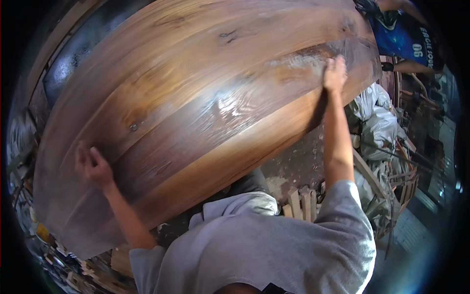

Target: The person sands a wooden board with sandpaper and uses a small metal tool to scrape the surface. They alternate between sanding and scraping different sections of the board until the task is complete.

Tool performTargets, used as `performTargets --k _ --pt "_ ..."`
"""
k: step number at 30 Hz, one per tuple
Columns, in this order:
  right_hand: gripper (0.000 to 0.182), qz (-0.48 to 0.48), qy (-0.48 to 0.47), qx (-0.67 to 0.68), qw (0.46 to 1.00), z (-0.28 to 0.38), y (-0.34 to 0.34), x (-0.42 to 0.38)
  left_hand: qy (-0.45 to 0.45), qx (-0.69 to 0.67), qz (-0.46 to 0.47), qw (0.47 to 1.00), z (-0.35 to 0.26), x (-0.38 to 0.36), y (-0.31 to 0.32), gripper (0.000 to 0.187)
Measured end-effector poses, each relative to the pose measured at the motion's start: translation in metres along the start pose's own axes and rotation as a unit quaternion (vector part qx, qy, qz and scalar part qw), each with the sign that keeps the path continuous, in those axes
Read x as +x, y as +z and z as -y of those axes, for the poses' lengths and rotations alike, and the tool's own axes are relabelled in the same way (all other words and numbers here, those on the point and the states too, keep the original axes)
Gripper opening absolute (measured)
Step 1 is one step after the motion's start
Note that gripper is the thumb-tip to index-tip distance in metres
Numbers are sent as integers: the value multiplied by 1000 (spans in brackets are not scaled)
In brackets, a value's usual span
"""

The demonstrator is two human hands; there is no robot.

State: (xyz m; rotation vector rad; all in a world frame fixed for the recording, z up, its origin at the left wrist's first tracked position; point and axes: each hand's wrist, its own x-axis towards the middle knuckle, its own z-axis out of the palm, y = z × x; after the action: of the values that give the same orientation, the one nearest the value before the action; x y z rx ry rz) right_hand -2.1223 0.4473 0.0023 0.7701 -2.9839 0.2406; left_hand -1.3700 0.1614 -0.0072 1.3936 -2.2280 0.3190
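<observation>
A large wooden tabletop (235,100) made of several joined planks spreads across the view, glossy in the middle and marked with dark knots. My left hand (93,164) is over its left part, slightly blurred, fingers apart and holding nothing. On the right, my right hand (335,74) lies flat with fingers stretched out, close to the right end. Beside it on the wood is a whitish, rough-looking patch (306,61). Both forearms reach across the near edge of the wood.
At the upper right stands another person in a blue shirt (399,39), a black-gloved hand (369,7) by the tabletop's corner. White plastic bags (379,122) are piled at the right, near scrap wood. Short wooden offcuts (303,203) stand below the near edge. More scraps (90,274) lie lower left.
</observation>
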Motion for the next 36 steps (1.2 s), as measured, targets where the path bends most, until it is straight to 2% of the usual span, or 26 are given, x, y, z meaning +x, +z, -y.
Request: performTargets --k 1,4,5,6,7,8,9,11,13,14,15,16,18,19,21,22,23,25,26,27,28,29,31,33,34,36 --pt "71 -14 69 -21 997 -35 6 40 -7 3 1 1000 -3 4 4 37" --pt "71 0 89 -26 996 -35 5 64 -30 58 11 998 -6 8 2 37" --pt "69 -34 -26 7 999 -7 11 15 -59 84 18 995 -5 6 4 37" --pt "65 -15 -79 62 995 47 -6 -56 -89 110 19 990 -5 5 7 38" --pt "60 -42 -238 -86 967 79 -4 -121 -93 109 21 990 -4 6 8 38" --pt "61 61 -287 -190 937 135 -31 -180 -99 106 41 989 -4 5 8 37" --pt "62 121 -351 -5 928 159 -44 -239 -103 101 61 988 -5 4 8 37" --pt "63 216 -433 209 850 156 -42 -273 -88 87 71 990 -5 2 5 38" --pt "66 143 -410 -23 900 104 -36 -189 -75 92 69 991 -1 2 9 38" --pt "67 96 -355 -115 923 67 -32 -127 -72 81 70 992 0 3 9 39" --pt "67 20 -286 -7 958 17 -22 -68 -71 79 67 992 -3 4 9 39" --pt "70 33 -189 23 981 -36 -14 -3 -75 78 72 992 -8 8 8 39" --pt "74 -3 -33 -17 999 -147 -3 114 -89 89 88 988 -8 10 6 39" --pt "76 -9 50 -23 998 -146 -9 126 -93 83 80 989 -7 9 9 39" --pt "77 22 56 -62 996 -136 1 130 -73 77 80 991 -2 7 9 39" --pt "75 -31 -64 32 997 -106 21 83 -56 88 71 992 3 5 10 38" --pt "69 -53 -138 24 989 -22 5 15 -65 84 67 992 2 4 11 38" --pt "62 60 -301 89 948 77 -7 -111 -68 115 82 988 -1 7 7 37" --pt "64 112 -324 140 929 130 -12 -179 -27 97 69 993 7 6 10 37" --pt "70 153 -443 157 870 154 5 -236 -25 91 76 993 3 5 8 37" --pt "67 176 -512 191 819 162 -9 -264 -35 97 88 991 -2 6 7 38" --pt "69 187 -537 197 799 160 -17 -253 -41 105 100 989 -3 8 8 39" --pt "70 227 -476 201 826 127 -20 -180 -23 111 104 988 5 7 7 41" --pt "72 135 -400 23 906 70 -17 -74 -63 133 138 979 -4 10 5 43" --pt "70 22 -376 -48 925 24 0 -20 -60 162 135 976 10 2 10 46" --pt "77 44 -216 -37 975 -44 -11 91 -69 200 148 966 12 1 10 48"
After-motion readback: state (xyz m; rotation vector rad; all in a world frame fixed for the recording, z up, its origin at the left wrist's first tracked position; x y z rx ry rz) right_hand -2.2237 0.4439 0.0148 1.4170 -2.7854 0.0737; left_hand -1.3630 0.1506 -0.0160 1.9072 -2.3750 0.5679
